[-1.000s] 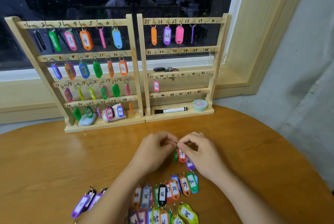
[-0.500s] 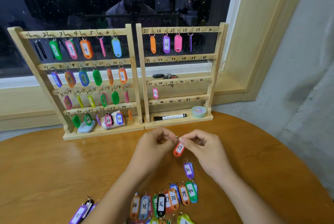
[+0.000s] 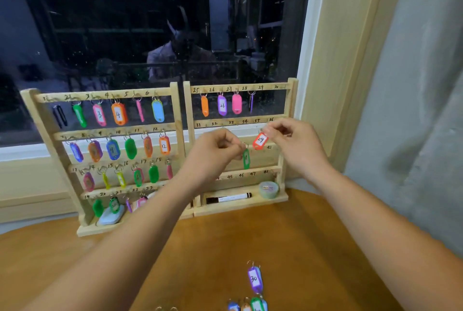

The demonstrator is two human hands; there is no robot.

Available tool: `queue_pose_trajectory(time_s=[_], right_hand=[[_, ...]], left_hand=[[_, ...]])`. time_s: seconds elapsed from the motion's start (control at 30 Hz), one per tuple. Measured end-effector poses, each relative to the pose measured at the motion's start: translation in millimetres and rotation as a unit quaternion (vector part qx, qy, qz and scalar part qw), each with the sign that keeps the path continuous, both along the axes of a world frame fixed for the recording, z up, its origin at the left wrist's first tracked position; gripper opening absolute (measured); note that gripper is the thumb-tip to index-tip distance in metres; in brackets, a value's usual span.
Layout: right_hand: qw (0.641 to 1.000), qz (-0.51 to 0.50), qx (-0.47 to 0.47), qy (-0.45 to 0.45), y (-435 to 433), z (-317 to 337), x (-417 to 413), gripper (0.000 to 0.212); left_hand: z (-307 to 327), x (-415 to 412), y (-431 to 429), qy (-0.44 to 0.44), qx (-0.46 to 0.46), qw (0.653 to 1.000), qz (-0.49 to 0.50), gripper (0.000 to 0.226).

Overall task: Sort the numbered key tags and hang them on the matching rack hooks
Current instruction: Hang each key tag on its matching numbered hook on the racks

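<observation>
The right hand [image 3: 298,145] is clenched in a pinch on the thin metal ring of a red tag [image 3: 260,140]. The tag is a glossy plastic oval with a white paper window marked 29, and it hangs tilted in the air in front of the right rack [image 3: 290,105], below the bar numbered 31 to 36. The left hand [image 3: 215,150], fingers curled, pinches the ring of a green tag [image 3: 246,159] that hangs edge-on, so its number cannot be read. It sits just left of the red one and lower.

Both racks are pale raw wood: upright posts joined by flat bars with handwritten numbers and small hooks. The left rack [image 3: 177,110] is crowded with bright plastic tags. The right one carries four along its top bar.

On the smooth, rounded wooden table [image 3: 225,248] lies a purple tag [image 3: 254,279] marked 30. A black-and-white marker [image 3: 229,198] and a roll of tape [image 3: 268,189] sit on the right rack's base.
</observation>
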State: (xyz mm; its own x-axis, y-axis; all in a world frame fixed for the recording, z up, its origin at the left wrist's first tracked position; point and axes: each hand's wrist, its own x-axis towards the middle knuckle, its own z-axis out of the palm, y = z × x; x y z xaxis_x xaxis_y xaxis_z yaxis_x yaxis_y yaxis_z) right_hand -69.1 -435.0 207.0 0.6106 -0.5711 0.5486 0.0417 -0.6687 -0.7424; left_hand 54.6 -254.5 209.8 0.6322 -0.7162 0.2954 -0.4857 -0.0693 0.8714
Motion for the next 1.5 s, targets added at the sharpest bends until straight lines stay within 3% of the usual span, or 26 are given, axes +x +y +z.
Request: queue_pose_trajectory(time_s=[0.27,0.8,1.23,1.5], right_hand=[[0.993,-0.105,-0.031,-0.052,-45,72,23,0.019],[0.989,-0.131,-0.041,0.050,-52,90,46,0.021],[0.991,-0.125,-0.019,-0.041,-43,56,20,0.020],[0.996,-0.077,0.020,-0.035,-14,12,-4,0.016]], left_hand=[[46,22,-33,-0.116,0.005,0.993,0.012,0.011],[116,26,-103,-0.323,0.014,0.945,0.055,0.010],[115,29,-135,-0.321,0.047,0.940,0.103,0.009],[113,29,-131,-0.314,0.039,0.942,0.114,0.010]])
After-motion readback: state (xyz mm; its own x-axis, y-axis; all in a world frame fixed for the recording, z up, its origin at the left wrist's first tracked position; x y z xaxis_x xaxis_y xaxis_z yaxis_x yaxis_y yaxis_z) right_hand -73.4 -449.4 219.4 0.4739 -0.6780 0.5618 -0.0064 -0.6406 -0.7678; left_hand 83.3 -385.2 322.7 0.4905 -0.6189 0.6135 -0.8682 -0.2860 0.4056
